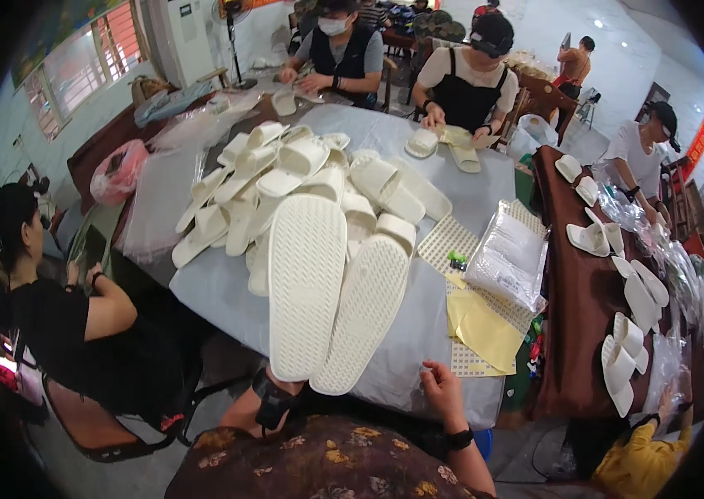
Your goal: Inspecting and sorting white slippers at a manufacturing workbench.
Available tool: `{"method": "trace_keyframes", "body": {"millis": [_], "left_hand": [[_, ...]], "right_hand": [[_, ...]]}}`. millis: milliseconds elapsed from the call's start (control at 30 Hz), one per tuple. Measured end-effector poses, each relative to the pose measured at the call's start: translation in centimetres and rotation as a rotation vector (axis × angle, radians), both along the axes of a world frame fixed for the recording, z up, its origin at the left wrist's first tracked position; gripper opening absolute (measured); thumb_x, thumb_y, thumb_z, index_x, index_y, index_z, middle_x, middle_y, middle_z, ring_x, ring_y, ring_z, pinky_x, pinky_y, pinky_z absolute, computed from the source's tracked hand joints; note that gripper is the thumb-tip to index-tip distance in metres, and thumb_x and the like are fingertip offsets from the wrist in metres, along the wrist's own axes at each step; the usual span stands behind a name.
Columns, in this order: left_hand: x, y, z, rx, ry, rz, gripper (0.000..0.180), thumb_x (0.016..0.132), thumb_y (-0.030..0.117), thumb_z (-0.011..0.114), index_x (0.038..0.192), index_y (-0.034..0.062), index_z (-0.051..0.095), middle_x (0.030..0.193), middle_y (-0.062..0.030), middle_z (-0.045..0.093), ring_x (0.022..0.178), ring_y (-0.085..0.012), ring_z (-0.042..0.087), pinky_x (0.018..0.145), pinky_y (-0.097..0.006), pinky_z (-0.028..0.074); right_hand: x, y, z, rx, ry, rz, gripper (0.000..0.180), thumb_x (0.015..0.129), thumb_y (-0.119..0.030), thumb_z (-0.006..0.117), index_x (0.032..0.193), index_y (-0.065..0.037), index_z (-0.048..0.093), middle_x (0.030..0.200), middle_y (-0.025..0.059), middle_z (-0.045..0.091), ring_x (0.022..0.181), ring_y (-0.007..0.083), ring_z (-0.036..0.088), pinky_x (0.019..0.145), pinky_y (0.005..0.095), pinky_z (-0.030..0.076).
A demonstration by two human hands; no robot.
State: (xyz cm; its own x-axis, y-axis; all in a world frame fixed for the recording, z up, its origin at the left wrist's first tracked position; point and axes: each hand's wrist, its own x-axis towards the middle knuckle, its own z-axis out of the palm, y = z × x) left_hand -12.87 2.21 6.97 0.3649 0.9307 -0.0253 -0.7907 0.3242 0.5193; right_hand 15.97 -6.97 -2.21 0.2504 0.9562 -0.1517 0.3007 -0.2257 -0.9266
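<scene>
A pair of white slippers (306, 291) faces me with the textured soles showing. My left hand (287, 384) grips them from beneath; the soles hide most of its fingers. To the right, my right hand (442, 389) hovers by the table's near edge, fingers loosely bent and apart, with nothing in it. Behind the held pair a heap of white slippers (240, 179) covers the middle of the grey table (219, 287). Nearest my right hand lie yellow paper sheets (485, 333) on a sticker sheet (462, 363), beside a stack of clear plastic bags (508, 258).
Two people at the far side handle slippers (423, 143) and bags. Someone in black (61, 308) sits at the left near a pink plastic bag (118, 172). On the right, a brown-covered table (572, 333) bears more slippers and clear bags, with people working there.
</scene>
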Motion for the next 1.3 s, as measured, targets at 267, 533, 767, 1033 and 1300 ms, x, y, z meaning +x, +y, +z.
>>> {"method": "trace_keyframes", "body": {"millis": [267, 533, 767, 1033, 1300], "left_hand": [[3.1, 0.9, -0.6, 0.227, 0.223, -0.114, 0.060, 0.080, 0.000, 0.072, 0.136, 0.0005, 0.049, 0.129, -0.0096, 0.059, 0.116, -0.0194, 0.059, 0.099, -0.036, 0.046], [7.2, -0.4, 0.2, 0.799, 1.026, -0.062, 0.069, 0.077, 0.014, 0.080, 0.137, 0.0020, 0.049, 0.138, -0.0162, 0.049, 0.131, -0.0288, 0.045, 0.108, -0.040, 0.037], [8.0, -0.6, 0.5, 0.965, 1.140, 0.058, 0.071, 0.076, 0.021, 0.079, 0.137, 0.0015, 0.049, 0.139, -0.0239, 0.046, 0.133, -0.0413, 0.040, 0.109, -0.044, 0.035], [7.7, 0.0, 0.8, 1.195, 1.206, 0.167, 0.066, 0.076, 0.021, 0.078, 0.135, 0.0034, 0.053, 0.142, -0.0248, 0.043, 0.132, -0.0439, 0.040, 0.109, -0.049, 0.033], [7.9, -0.2, -1.0, 1.197, 1.162, 0.182, 0.066, 0.075, 0.019, 0.078, 0.133, 0.0015, 0.051, 0.140, -0.0245, 0.045, 0.131, -0.0434, 0.041, 0.109, -0.048, 0.033]], "right_hand": [[0.2, 0.1, 1.5, -0.035, 0.157, 0.131, 0.038, 0.091, -0.013, 0.066, 0.127, -0.002, 0.058, 0.099, 0.0073, 0.068, 0.084, 0.0134, 0.064, 0.074, 0.0265, 0.050], [-1.9, -0.3, 5.9, 0.181, 0.664, 0.485, 0.072, 0.085, -0.026, 0.077, 0.142, -0.001, 0.040, 0.135, 0.0109, 0.053, 0.124, 0.0234, 0.051, 0.106, 0.0408, 0.039], [-2.7, -0.2, 4.3, 0.037, 0.632, 0.339, 0.045, 0.093, -0.013, 0.066, 0.132, 0.001, 0.050, 0.126, 0.0101, 0.060, 0.114, 0.0196, 0.058, 0.099, 0.0360, 0.047], [-1.6, -0.8, 6.2, -0.048, 0.720, 0.314, 0.044, 0.093, -0.010, 0.065, 0.132, 0.002, 0.051, 0.122, 0.0089, 0.063, 0.110, 0.0176, 0.060, 0.093, 0.0330, 0.050], [-1.8, -0.8, 6.4, -0.086, 0.681, 0.412, 0.052, 0.089, -0.014, 0.071, 0.134, 0.003, 0.050, 0.125, 0.0091, 0.062, 0.112, 0.0163, 0.058, 0.098, 0.0321, 0.046]]}}
